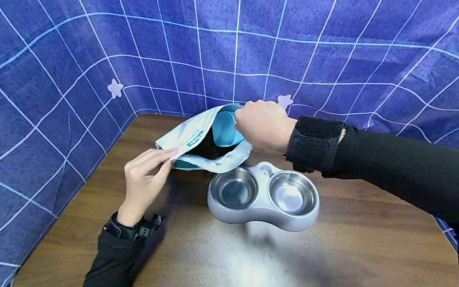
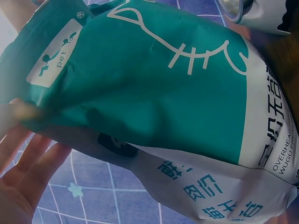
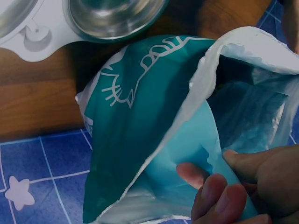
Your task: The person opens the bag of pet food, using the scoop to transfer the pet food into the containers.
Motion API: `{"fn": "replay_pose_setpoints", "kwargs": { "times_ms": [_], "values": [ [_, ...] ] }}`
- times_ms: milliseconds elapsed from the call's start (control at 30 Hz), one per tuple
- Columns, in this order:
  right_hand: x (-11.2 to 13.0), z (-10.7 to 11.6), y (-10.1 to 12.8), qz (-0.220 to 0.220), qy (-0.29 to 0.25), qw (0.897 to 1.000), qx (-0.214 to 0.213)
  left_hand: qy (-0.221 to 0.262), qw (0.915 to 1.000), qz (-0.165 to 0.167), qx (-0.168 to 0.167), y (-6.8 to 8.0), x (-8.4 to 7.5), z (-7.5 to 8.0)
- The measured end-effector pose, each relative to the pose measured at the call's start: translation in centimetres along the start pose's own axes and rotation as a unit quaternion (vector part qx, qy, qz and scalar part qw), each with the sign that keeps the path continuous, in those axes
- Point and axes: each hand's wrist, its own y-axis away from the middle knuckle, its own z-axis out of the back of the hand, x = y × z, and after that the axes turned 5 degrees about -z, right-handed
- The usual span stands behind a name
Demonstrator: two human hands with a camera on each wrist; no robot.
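Note:
A teal and white pet food bag [image 1: 190, 137] stands with its mouth open at the back of the table. My left hand [image 1: 145, 179] pinches the left edge of its mouth between thumb and fingers. Dark pet food [image 1: 206, 149] shows inside. My right hand [image 1: 263, 123] grips a light blue scoop [image 1: 224, 129], which reaches into the mouth of the bag. In the right wrist view, fingers and thumb curl round the scoop [image 3: 196, 135] against the bag's silvery lining. The left wrist view shows the teal front of the bag [image 2: 187, 102], with white line drawing and printed lettering.
A pale grey double feeder [image 1: 263, 181] with two steel bowls sits just in front of the bag; the left bowl [image 1: 234, 189] is beside the bag's lower rim. Behind the wooden table [image 1: 201, 247] hangs a blue grid-patterned cloth [image 1: 215, 52] with star shapes.

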Motion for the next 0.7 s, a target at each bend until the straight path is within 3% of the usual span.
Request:
{"fn": "replay_pose_setpoints", "kwargs": {
  "times_ms": [167, 467, 700],
  "values": [
    [0.2, -0.4, -0.9, -0.016, -0.008, 1.000, 0.022, 0.004, 1.0000, 0.003, -0.002, 0.0, 0.1, 0.0],
    [0.6, -1.2, -2.4, -0.053, -0.023, 0.993, 0.098, 0.011, 0.9999, 0.005, -0.004, -0.1, 0.0, 0.1],
    [0.8, -1.7, -3.3, -0.058, -0.034, 0.992, 0.107, 0.008, 0.9999, 0.004, -0.009, -0.3, 0.1, 0.0]
  ]
}}
